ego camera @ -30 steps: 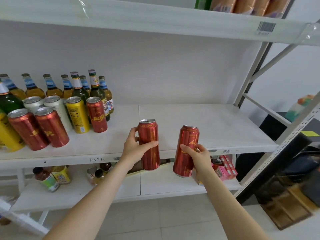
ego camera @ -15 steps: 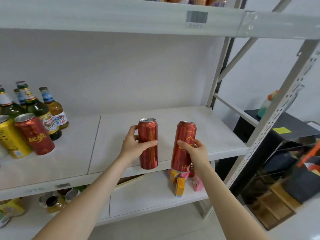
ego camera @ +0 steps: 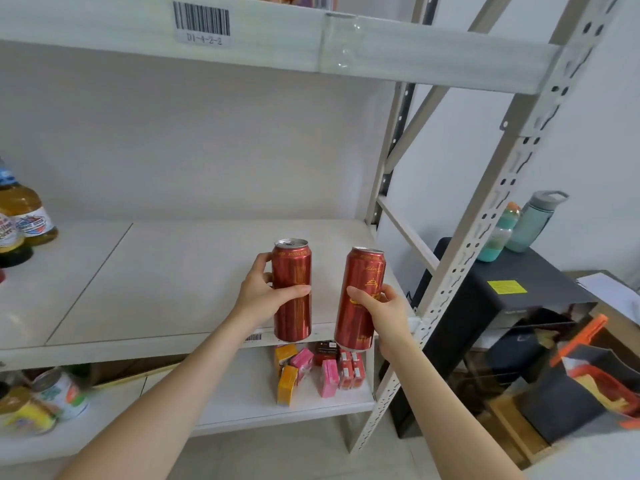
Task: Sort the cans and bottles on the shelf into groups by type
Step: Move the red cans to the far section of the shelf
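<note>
Red can stands upright in the left hand, whose fingers and thumb curl round its middle. A second red can, its top tilted toward 1 o'clock, is gripped round its lower half by the right hand. Both are held side by side, apart, before the front edge of the middle shelf, near its right end. At 9 o'clock amber bottles stand on that shelf; at 6 o'clock small cartons sit on the lower shelf.
</note>
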Available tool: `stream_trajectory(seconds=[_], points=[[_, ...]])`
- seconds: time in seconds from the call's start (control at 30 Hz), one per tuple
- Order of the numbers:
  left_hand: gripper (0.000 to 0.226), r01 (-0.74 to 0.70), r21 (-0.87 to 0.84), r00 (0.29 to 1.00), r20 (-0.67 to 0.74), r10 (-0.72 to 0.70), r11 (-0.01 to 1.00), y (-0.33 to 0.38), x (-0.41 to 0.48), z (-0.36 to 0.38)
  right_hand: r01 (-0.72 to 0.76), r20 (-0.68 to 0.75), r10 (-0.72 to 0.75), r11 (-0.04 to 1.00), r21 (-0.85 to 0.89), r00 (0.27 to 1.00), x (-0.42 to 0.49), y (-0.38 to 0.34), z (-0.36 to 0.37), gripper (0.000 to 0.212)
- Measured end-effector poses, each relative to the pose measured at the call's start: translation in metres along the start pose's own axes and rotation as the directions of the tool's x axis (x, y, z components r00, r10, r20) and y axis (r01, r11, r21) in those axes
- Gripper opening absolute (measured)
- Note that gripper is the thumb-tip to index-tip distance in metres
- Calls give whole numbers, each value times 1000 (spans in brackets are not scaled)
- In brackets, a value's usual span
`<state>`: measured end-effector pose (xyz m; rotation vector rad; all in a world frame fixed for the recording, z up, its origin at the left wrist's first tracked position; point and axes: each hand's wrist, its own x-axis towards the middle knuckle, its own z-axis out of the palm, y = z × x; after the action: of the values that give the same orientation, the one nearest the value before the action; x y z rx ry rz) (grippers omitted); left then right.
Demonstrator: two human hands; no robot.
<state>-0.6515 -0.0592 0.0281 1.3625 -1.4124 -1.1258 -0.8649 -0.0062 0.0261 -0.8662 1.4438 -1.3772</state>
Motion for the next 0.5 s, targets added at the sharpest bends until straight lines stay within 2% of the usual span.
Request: stream_trajectory(seconds=[0.33,0.5], points=[[76,2,69,1000,28,-4,998,15,65,50,19,27,-20,999,36,999,80,-13,-30,53],[67,-17,115,1000,25,14,993,15,106,55,30,39,-32,999,42,999,122,-15,-23,40]])
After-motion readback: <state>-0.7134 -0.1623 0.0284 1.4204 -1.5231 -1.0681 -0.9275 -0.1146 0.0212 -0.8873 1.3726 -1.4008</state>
